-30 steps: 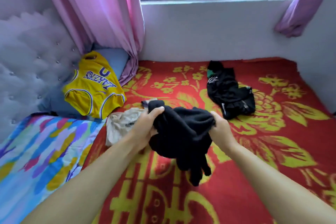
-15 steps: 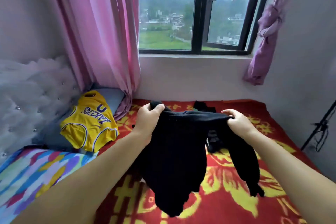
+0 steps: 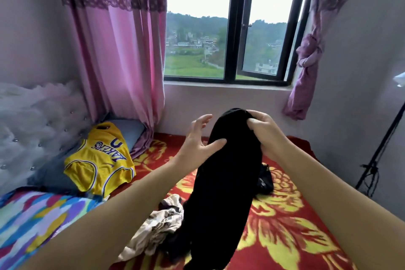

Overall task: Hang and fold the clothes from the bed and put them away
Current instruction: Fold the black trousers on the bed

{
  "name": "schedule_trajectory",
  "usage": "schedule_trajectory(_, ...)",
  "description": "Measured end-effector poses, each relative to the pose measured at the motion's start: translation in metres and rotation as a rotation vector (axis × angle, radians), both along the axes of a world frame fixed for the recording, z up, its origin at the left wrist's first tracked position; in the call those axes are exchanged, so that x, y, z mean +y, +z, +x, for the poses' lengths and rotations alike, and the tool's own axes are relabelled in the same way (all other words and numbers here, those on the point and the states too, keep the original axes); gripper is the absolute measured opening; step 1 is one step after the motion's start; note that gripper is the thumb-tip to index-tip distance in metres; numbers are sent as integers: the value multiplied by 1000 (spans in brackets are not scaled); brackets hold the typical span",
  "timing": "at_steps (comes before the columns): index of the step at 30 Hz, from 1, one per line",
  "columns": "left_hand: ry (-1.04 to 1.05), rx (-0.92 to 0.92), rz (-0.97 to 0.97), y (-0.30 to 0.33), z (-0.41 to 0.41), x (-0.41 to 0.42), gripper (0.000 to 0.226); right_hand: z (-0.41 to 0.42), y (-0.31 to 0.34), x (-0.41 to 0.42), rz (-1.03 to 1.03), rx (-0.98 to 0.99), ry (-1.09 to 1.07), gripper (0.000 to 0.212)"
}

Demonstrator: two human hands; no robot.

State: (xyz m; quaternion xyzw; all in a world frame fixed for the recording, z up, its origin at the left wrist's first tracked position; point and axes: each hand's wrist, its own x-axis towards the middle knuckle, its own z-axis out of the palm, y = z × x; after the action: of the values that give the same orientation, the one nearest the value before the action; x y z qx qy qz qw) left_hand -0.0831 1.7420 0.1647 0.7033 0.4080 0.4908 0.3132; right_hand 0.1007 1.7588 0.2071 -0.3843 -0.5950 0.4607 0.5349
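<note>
The right hand (image 3: 266, 132) pinches the top of the black garment (image 3: 221, 182), which hangs limp between both forearms down toward the bed (image 3: 295, 226); the left hand (image 3: 198, 138) is spread, only its thumb touching the cloth beside it. The garment looks soft, light and floppy, so it is best held at two top edges or seams.

The right hand (image 3: 266, 132) is gripping the top of a black garment (image 3: 221, 184), which is hanging down over the red and yellow flowered blanket (image 3: 285, 226). The left hand (image 3: 198, 140) is spreading its fingers beside the cloth, its thumb touching the fabric. A yellow jersey (image 3: 98, 160) is lying by the pillow, a beige garment (image 3: 153, 230) is crumpled beneath the left forearm, and another dark piece (image 3: 265, 180) is resting behind.
</note>
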Motion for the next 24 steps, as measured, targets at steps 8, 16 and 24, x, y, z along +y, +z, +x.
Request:
schedule_trajectory(8, -82, 50, -298, -30, -23, 12, 14, 27, 11, 19, -59, -86, -71, 30)
schedule_trajectory(16, -65, 54, -296, 4, -37, 27, 15, 65, -8, 32, 9, -666, -338, 29)
schedule_trajectory(24, -179, 201, -246, 48, 3, 33, 13, 7, -22, 12, 134, -589, 162, 15)
